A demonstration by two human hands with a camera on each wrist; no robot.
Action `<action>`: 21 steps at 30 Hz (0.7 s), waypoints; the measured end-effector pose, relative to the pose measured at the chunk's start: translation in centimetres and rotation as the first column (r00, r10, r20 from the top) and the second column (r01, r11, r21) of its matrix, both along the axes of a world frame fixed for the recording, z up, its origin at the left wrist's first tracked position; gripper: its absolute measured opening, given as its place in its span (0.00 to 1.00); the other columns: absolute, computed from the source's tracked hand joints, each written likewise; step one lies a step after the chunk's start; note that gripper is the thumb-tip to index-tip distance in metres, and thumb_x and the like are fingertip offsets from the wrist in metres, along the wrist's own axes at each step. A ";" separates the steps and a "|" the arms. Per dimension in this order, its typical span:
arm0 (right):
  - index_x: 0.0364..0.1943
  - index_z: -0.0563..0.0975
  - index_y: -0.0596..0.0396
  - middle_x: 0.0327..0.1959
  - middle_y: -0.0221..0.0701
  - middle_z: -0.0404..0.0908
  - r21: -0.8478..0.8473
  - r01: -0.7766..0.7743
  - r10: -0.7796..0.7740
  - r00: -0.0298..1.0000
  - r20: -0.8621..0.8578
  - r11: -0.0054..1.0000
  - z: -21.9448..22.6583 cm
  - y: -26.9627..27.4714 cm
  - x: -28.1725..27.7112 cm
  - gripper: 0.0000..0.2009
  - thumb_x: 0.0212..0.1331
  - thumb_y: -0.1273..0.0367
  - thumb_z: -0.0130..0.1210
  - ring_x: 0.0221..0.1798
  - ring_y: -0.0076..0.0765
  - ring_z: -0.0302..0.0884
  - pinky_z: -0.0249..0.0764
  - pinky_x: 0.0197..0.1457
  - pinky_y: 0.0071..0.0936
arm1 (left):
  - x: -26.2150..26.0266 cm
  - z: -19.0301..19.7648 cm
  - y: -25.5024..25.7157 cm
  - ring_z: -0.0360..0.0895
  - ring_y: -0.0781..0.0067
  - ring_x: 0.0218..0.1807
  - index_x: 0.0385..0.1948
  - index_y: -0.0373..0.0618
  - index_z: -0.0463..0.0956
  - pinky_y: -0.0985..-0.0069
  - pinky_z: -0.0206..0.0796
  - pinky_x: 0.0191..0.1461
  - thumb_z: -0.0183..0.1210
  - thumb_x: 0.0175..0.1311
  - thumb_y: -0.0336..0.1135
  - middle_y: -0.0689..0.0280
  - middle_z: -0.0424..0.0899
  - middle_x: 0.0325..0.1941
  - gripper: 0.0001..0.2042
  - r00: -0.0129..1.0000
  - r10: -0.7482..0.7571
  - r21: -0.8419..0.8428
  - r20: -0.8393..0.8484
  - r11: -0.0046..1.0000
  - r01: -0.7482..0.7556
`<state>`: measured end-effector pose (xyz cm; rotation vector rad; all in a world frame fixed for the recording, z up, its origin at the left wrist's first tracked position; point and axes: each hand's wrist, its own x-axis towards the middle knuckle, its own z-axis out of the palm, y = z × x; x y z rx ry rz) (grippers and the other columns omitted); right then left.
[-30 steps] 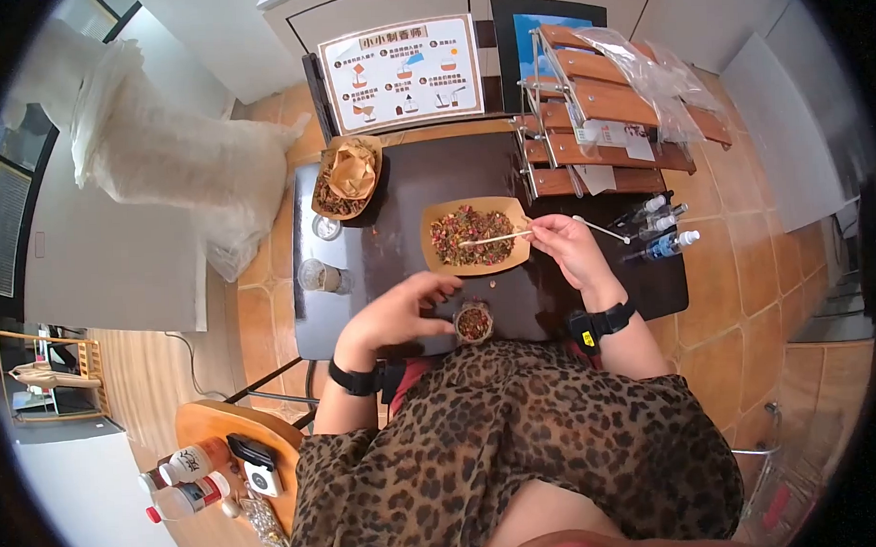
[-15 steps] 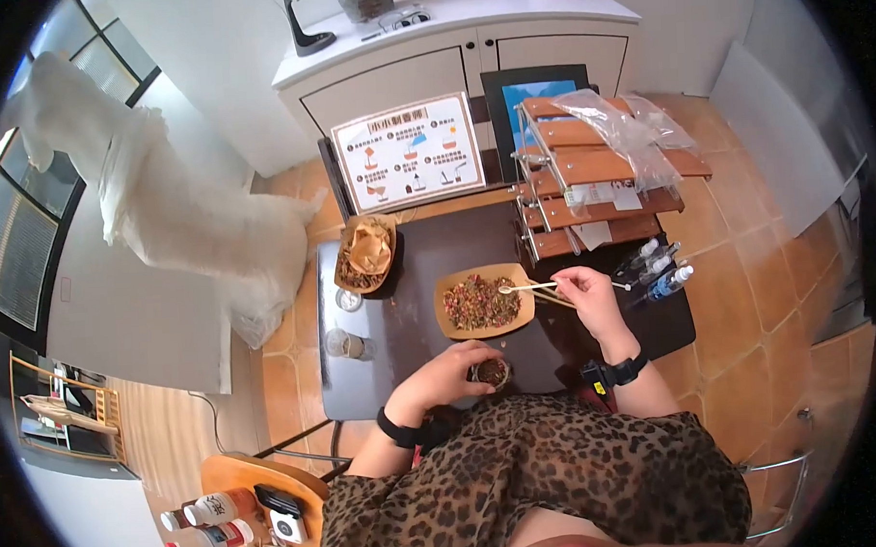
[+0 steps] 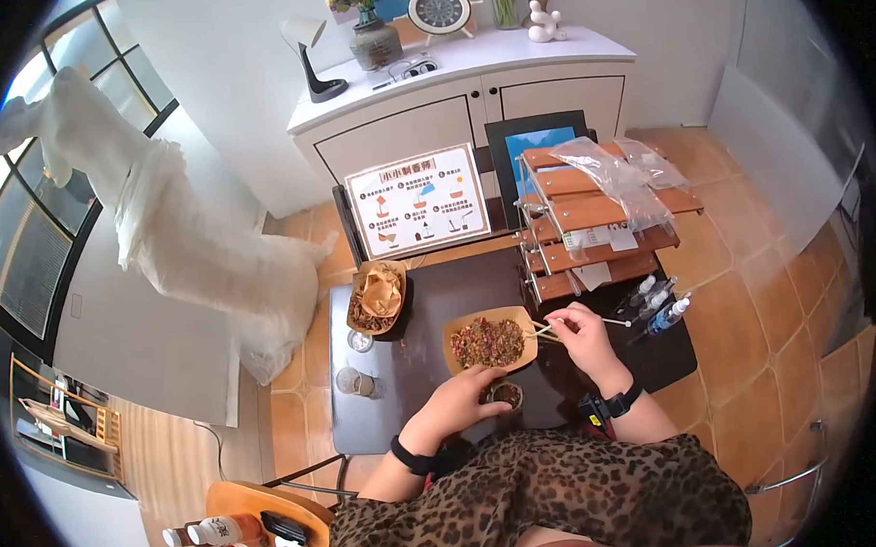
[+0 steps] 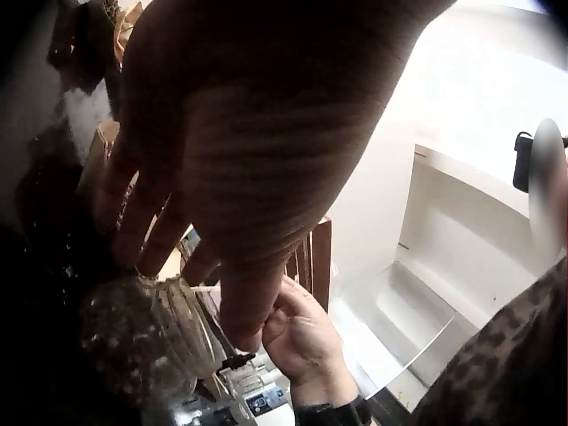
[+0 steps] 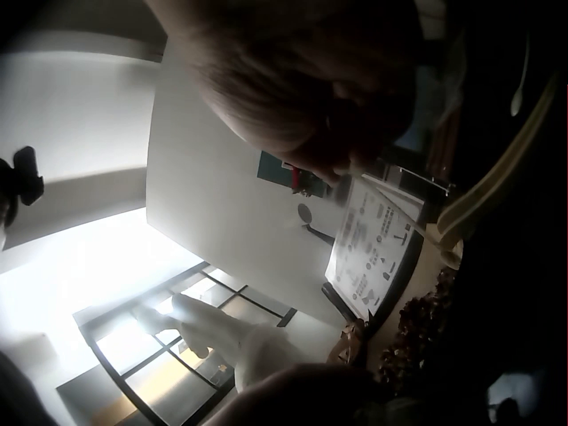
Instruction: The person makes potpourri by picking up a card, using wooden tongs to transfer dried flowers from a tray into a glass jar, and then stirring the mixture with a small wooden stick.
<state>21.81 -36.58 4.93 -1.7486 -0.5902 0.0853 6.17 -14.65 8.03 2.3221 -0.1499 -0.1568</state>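
Gripping the glass jar (image 3: 508, 396) between the left hand's (image 3: 457, 400) curved fingers and thumb, at the dark table's (image 3: 429, 298) near side; pinching a slim spoon (image 5: 451, 258) in the right hand (image 3: 589, 347) by the paper tray's (image 3: 530, 352) right end. Probably midway through scooping dried mix (image 3: 487, 343), calling next for a level carry to the jar's mouth.

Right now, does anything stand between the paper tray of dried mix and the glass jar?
Yes: the left hand arches its fingers along the far side of the glass jar, toward the paper tray. Toward the right hand, nothing visible blocks it.
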 end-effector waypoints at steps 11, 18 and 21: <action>0.42 0.83 0.61 0.30 0.28 0.81 -0.049 0.078 -0.081 0.995 -0.064 0.996 -3.2 1.0 1.4 0.06 0.65 0.73 0.60 0.30 0.20 0.74 0.70 0.34 0.22 | 3.4 -9.7 7.1 0.73 0.81 0.38 0.49 0.40 0.74 0.80 0.70 0.43 0.61 0.69 0.29 0.68 0.76 0.39 0.11 0.691 0.700 -0.495 0.179 0.671 -0.552; 0.44 0.83 0.59 0.26 0.26 0.81 -0.123 0.094 -0.105 0.991 -0.082 0.988 -4.4 0.6 1.8 0.07 0.65 0.73 0.59 0.28 0.18 0.74 0.71 0.32 0.23 | 4.6 -11.4 6.9 0.75 0.76 0.40 0.53 0.40 0.75 0.77 0.71 0.46 0.60 0.70 0.33 0.64 0.77 0.42 0.13 0.661 0.686 -0.362 0.304 0.725 -0.586; 0.44 0.82 0.59 0.28 0.28 0.83 -0.184 0.083 -0.099 0.991 -0.084 0.980 -4.9 0.5 1.8 0.08 0.64 0.73 0.60 0.28 0.20 0.77 0.73 0.32 0.23 | 4.2 -11.3 6.5 0.78 0.71 0.36 0.55 0.43 0.76 0.74 0.72 0.43 0.60 0.69 0.35 0.62 0.81 0.40 0.15 0.692 0.655 -0.314 0.303 0.754 -0.577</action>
